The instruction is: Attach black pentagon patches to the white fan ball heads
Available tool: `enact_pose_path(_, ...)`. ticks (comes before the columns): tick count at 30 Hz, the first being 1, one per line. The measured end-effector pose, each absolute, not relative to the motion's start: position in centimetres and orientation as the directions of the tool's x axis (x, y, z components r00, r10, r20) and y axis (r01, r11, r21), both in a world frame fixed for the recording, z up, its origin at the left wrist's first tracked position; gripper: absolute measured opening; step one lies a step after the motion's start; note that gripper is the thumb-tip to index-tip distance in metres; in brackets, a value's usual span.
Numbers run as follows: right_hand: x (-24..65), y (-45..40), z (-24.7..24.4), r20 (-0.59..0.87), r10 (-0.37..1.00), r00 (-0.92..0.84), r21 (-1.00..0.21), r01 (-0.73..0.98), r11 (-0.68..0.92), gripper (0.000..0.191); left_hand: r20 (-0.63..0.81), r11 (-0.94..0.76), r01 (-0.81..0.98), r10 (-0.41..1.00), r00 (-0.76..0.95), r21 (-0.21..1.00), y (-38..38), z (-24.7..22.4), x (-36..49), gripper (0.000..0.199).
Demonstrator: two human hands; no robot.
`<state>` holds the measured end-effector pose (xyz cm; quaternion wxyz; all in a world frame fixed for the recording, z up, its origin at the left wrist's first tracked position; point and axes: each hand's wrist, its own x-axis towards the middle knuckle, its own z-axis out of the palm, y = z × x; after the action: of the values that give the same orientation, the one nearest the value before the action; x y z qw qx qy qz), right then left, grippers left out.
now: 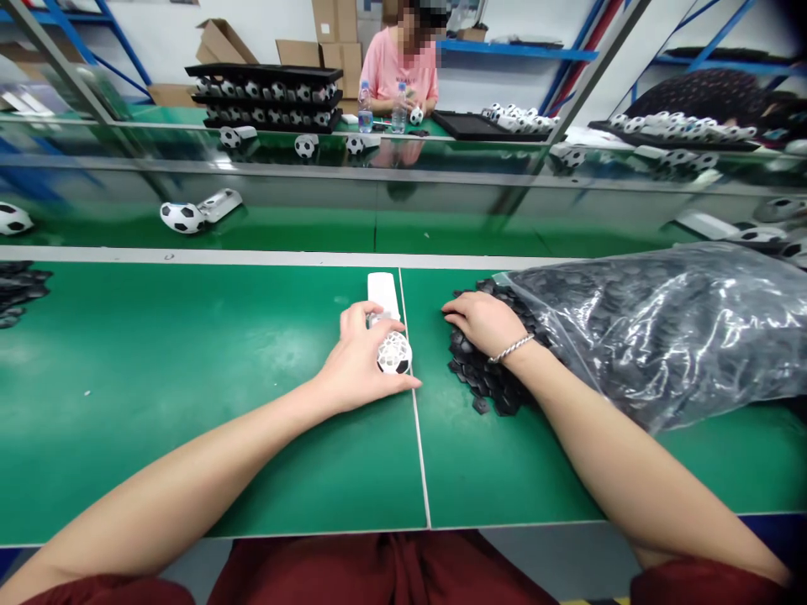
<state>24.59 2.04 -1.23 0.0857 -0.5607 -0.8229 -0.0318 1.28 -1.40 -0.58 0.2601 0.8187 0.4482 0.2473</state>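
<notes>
My left hand (pixel 361 357) curves its thumb and fingers around a small white football-patterned ball (pixel 394 353) with openwork panels and a black patch at its lower side. A white rectangular part (pixel 382 294) lies just beyond the ball, seemingly joined to it; my fingers hide the joint. To the right, my right hand (pixel 482 322) rests over a heap of small black plates (pixel 485 382), its fingertips pinched together at the heap's left edge. Whatever is between those fingertips is too small to make out.
A clear plastic bag (pixel 681 328) full of black pieces lies at right, its mouth by the heap. More black pieces (pixel 22 290) lie far left. Past a pale rail (pixel 283 256), a football-patterned unit (pixel 182 217) sits on a green strip. Opposite, a person (pixel 403 71) handles a ball.
</notes>
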Motion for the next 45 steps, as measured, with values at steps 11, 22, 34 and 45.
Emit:
enact_pose_path(11, 22.6, 0.2, 0.2, 0.318, 0.865, -0.388, -0.439, 0.748, 0.497, 0.014, 0.134, -0.537, 0.543, 0.779, 0.612, 0.646, -0.5, 0.4, -0.1, 0.058)
enact_pose_path(22, 19.9, -2.1, 0.0, 0.346, 0.766, -0.542, -0.570, 0.527, 0.630, 0.007, 0.015, -0.496, 0.476, 0.704, 0.710, 0.726, 0.2, 1.1, -1.0, 0.059)
enact_pose_path(34, 19.1, -2.0, -0.9, 0.376, 0.777, -0.506, -0.624, 0.482, 0.616, 0.008, 0.076, -0.445, 0.492, 0.795, 0.602, 0.748, -0.4, 0.2, -0.1, 0.046)
enact_pose_path(45, 19.0, -1.8, -1.1, 0.402, 0.757, -0.515, -0.650, 0.423, 0.632, 0.004, 0.121, -0.439, 0.501, 0.829, 0.547, 0.746, -0.8, 0.0, 0.4, 0.039)
